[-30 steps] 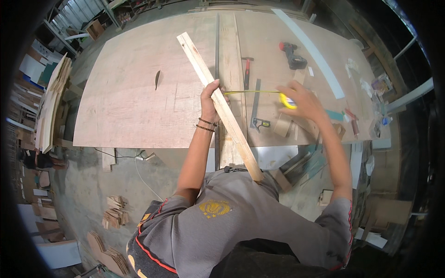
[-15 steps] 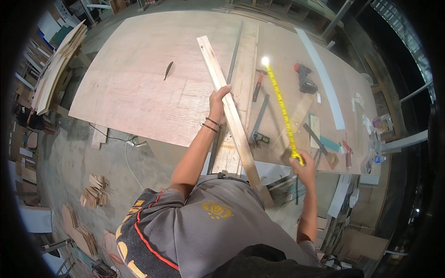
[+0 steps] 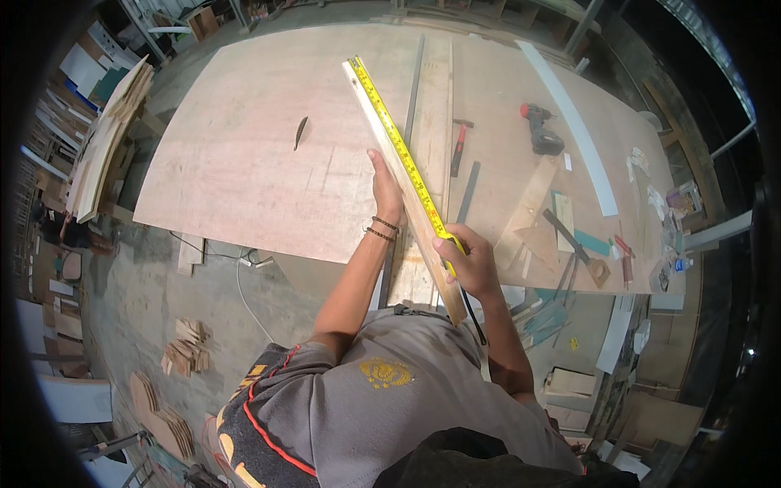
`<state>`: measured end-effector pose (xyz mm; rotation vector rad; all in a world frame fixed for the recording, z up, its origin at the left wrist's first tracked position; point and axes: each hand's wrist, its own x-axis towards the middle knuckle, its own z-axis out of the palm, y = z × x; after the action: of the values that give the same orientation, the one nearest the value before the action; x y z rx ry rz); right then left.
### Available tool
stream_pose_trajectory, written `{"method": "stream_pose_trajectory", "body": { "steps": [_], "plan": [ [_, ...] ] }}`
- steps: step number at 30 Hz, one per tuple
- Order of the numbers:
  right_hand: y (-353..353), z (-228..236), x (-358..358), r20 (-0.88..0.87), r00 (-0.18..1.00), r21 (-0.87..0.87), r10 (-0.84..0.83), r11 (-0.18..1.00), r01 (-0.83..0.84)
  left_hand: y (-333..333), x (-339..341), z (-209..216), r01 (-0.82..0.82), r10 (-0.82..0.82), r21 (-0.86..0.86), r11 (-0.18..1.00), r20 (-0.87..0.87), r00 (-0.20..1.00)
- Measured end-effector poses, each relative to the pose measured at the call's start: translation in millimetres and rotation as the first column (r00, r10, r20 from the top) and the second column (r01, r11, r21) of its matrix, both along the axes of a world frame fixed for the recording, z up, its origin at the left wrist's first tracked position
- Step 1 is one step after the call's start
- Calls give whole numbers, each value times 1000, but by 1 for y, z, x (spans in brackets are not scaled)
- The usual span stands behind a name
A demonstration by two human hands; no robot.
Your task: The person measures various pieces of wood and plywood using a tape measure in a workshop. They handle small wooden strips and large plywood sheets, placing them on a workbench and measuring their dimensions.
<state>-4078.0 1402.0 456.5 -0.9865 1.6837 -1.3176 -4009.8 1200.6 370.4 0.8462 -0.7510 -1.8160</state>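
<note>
A pale wooden batten (image 3: 452, 301) slants from the tabletop toward my waist. My left hand (image 3: 388, 191) supports it from the left side; the thumb points up along the edge and the other fingers are hidden behind the wood. Along the batten's upper face lies the yellow blade of a tape measure (image 3: 399, 149), its end at the batten's far tip. My right hand (image 3: 470, 262) is closed round the tape measure's body near the batten's lower part, with the thumb by the blade. A black strap hangs below that hand.
On the large plywood sheet (image 3: 244, 154) lie a red-handled hammer (image 3: 460, 146), a cordless drill (image 3: 541, 130), a long pale strip (image 3: 573, 130), a dark curved piece (image 3: 301, 133) and wood offcuts (image 3: 525, 199). Stacked wood pieces (image 3: 185, 350) rest on the floor at left.
My right hand has moved left with the tape measure, bringing its extended blade from mid-air onto the batten. My left hand's thumb has shifted off the batten's top to its left side.
</note>
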Motion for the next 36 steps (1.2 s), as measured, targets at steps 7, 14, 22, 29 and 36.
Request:
{"method": "stream_pose_trajectory", "body": {
  "steps": [7,14,22,29,36],
  "plan": [
    [3,3,-5,-270,962,-61,29,997,-47,-10,-2,-7,-32,33,-72,997,7,999],
    [65,28,-32,-531,846,108,47,994,12,-63,41,23,-125,101,-200,972,-127,987],
    [134,37,-57,-608,779,276,153,961,26,-112,86,23,-94,92,8,996,-278,956],
    [137,31,-52,-629,771,200,97,979,40,-107,83,28,-49,58,35,998,-296,953],
    [139,29,-51,-631,767,208,119,978,20,-119,86,22,-73,76,22,997,-308,948]
  ]
}}
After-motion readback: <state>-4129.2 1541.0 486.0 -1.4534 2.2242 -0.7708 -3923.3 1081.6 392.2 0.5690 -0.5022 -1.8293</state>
